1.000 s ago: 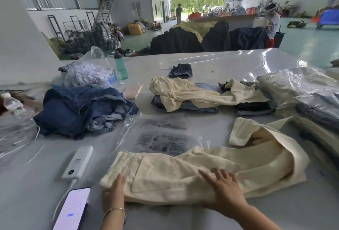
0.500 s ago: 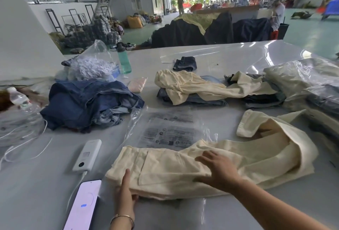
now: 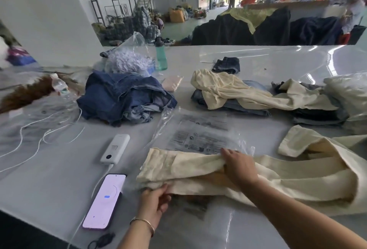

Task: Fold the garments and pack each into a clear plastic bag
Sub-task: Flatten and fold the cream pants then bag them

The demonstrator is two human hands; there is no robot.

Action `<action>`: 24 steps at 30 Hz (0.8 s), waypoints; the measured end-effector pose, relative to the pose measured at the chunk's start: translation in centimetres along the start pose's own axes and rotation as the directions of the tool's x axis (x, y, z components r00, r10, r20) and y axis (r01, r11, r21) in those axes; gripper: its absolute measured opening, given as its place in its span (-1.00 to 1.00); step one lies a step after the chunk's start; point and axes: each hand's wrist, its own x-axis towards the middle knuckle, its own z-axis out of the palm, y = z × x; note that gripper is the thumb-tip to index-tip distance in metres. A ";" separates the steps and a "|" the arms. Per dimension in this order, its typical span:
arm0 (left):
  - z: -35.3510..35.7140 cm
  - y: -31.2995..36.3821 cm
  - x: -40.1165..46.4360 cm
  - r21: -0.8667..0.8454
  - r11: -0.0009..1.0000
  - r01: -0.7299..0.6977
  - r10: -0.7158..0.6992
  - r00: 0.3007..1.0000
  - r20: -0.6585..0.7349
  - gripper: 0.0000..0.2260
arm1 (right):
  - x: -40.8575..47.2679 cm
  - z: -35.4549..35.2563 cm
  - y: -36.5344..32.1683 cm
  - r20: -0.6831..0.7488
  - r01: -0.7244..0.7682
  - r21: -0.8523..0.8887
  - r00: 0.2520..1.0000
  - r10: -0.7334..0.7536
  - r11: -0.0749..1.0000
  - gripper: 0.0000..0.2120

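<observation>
The left hand (image 3: 156, 199) is pinching the near edge of the cream trousers (image 3: 258, 177), and the right hand (image 3: 239, 166) is gripping their far fold. The trousers are lying along the surface's (image 3: 49, 179) near edge, overlapping a clear plastic bag (image 3: 198, 133); a phone (image 3: 104, 202) is lying just beside the left hand.

A glossy white table (image 3: 258, 53) bears cream trousers (image 3: 297, 177), denim heap (image 3: 123, 97), phone (image 3: 105, 201), power bank (image 3: 115, 149).

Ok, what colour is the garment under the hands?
Cream, plain with no pattern: the garment shows best in the head view.
</observation>
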 end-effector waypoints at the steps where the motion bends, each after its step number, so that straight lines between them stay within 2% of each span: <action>1: 0.2 0.0 0.0 -0.104 0.994 0.031 -0.033 0.999 -0.025 -0.87 | 0.4 -0.8 0.3 -0.130 -0.021 0.040 0.991 0.026 0.999 -0.68; 2: 0.3 -0.2 0.1 -0.165 0.986 0.033 -0.045 0.997 -0.067 -0.82 | 0.3 -1.2 0.8 -0.210 -0.008 0.073 0.977 0.023 0.997 -0.62; 3: 0.6 -0.4 0.1 -0.183 0.983 0.033 -0.054 0.992 -0.112 -0.79 | 0.0 -1.3 1.1 -0.205 0.028 0.060 0.979 -0.015 0.998 -0.53; 5: 0.8 -1.2 0.0 -0.089 0.996 0.030 -0.049 0.972 -0.228 -0.80 | -1.7 -0.5 1.3 -0.038 0.175 -0.052 0.983 -0.177 0.983 -0.39; 6: 0.6 -1.7 -0.2 -0.012 1.000 0.017 -0.020 0.958 -0.286 -0.82 | -2.9 0.5 1.3 0.070 0.254 -0.092 0.966 -0.248 0.963 -0.38; 8: 0.0 -2.9 -0.3 0.164 0.985 -0.050 0.107 0.927 -0.359 -0.83 | -5.7 2.6 1.6 0.172 0.381 -0.081 0.916 -0.363 0.921 -0.39; 10: -1.1 -3.2 -0.4 0.310 0.943 -0.119 0.247 0.876 -0.414 -0.87 | -7.1 3.5 1.6 0.171 0.377 -0.050 0.916 -0.364 0.925 -0.36; 12: -2.3 -2.5 -0.1 0.322 0.923 -0.209 0.349 0.807 -0.476 -0.81 | -7.4 3.6 1.4 0.112 0.295 -0.031 0.950 -0.290 0.955 -0.22; 13: -2.8 -2.1 0.2 0.331 0.909 -0.254 0.393 0.788 -0.475 -0.74 | -7.4 3.4 1.2 0.095 0.245 -0.015 0.965 -0.243 0.969 -0.17; 15: -3.4 -0.9 0.7 0.416 0.874 -0.250 0.424 0.811 -0.403 -0.74 | -7.7 3.0 0.9 0.097 0.177 0.028 0.979 -0.179 0.984 -0.17; 18: -3.5 0.8 1.4 0.527 0.830 -0.185 0.375 0.884 -0.280 -0.81 | -8.4 3.0 0.9 0.107 0.166 0.032 0.980 -0.169 0.986 -0.31; 21: -3.6 2.6 2.3 0.539 0.830 -0.139 0.270 0.947 -0.171 -0.74 | -8.6 3.2 1.9 0.064 0.132 -0.010 0.989 -0.131 0.991 -0.32; 22: -3.9 3.5 2.6 0.531 0.834 -0.153 0.280 0.945 -0.167 -0.70 | -8.6 2.9 2.3 0.056 0.127 -0.043 0.991 -0.125 0.991 -0.35; 24: -5.1 5.2 3.7 0.517 0.830 -0.210 0.369 0.901 -0.228 -0.66 | -8.5 2.2 3.5 0.025 0.135 -0.114 0.991 -0.133 0.984 -0.59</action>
